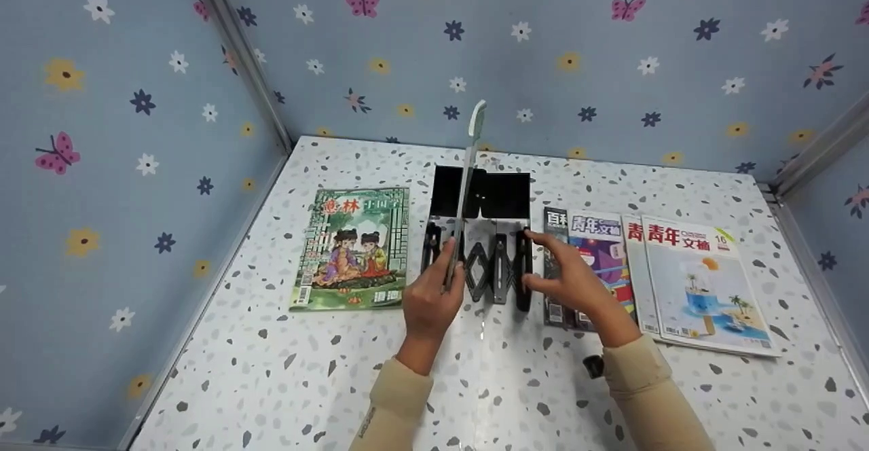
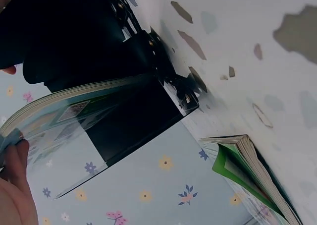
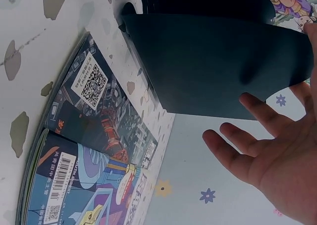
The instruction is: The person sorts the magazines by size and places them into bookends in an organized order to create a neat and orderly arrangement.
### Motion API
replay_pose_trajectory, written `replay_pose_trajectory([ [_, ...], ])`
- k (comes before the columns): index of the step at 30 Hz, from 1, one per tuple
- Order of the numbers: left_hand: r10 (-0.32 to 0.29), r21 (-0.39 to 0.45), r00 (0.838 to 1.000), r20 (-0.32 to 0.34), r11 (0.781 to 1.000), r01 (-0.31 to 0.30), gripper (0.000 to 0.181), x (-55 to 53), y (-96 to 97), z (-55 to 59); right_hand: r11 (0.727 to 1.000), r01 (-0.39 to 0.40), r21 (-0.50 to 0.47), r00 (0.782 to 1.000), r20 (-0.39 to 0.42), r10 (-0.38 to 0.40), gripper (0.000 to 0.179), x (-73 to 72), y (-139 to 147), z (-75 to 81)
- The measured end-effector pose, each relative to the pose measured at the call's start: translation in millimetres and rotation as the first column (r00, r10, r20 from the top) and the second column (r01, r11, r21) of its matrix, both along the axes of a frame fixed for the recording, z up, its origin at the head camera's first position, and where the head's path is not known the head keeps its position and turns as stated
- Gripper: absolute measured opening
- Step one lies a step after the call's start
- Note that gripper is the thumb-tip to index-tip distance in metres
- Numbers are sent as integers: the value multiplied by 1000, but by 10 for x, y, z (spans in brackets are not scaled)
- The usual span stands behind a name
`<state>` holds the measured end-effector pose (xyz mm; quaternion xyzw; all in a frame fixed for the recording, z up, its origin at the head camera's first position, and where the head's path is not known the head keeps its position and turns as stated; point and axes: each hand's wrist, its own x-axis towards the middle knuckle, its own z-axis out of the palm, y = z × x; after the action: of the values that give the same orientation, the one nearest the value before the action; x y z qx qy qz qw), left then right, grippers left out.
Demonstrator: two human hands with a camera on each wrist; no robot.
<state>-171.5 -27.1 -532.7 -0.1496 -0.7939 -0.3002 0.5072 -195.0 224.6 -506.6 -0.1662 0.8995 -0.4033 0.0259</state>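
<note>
My left hand (image 1: 432, 299) grips a thin magazine (image 1: 465, 186) by its near edge, the thumb on one side and fingers on the other. The magazine stands on edge within a black expandable book rack (image 1: 500, 271), and its pages bow in the left wrist view. The rack has upright end panels and folding crisscross links on its base. My right hand (image 1: 567, 281) is at the rack's right end panel (image 3: 213, 61), with thumb and index finger at its edge. Its other fingers (image 3: 230, 158) spread out straight, clear of the panel.
Left of the rack lies a green-covered magazine (image 1: 353, 254). Several overlapping magazines (image 1: 706, 288) lie to the right, partly under my right forearm in the head view. A small black object (image 1: 593, 367) is beside the right sleeve. Patterned panels (image 1: 407, 50) border the speckled table (image 1: 271, 376).
</note>
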Motion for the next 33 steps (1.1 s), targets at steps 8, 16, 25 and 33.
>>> replay_pose_trajectory([
  [8, -31, 23, 997, 69, 999, 29, 41, 82, -30, -8, 1000, -4, 9, 1000, 18, 3, 75, 2, -6, 12],
  [16, -94, 141, 951, 295, 989, 54, 39, 188, -33, 28, 1000, -19, -9, 1000, 0, 19, 75, -5, -15, 7],
  [25, -221, 347, 868, 445, 936, 60, 31, 282, -2, 226, 1000, -5, -18, 1000, 20, 5, 76, -1, -7, 11],
  [33, -207, 287, 867, 453, 955, 78, 23, 236, 84, 126, 1000, -15, -23, 1000, 0, 15, 75, -3, -1, 4],
])
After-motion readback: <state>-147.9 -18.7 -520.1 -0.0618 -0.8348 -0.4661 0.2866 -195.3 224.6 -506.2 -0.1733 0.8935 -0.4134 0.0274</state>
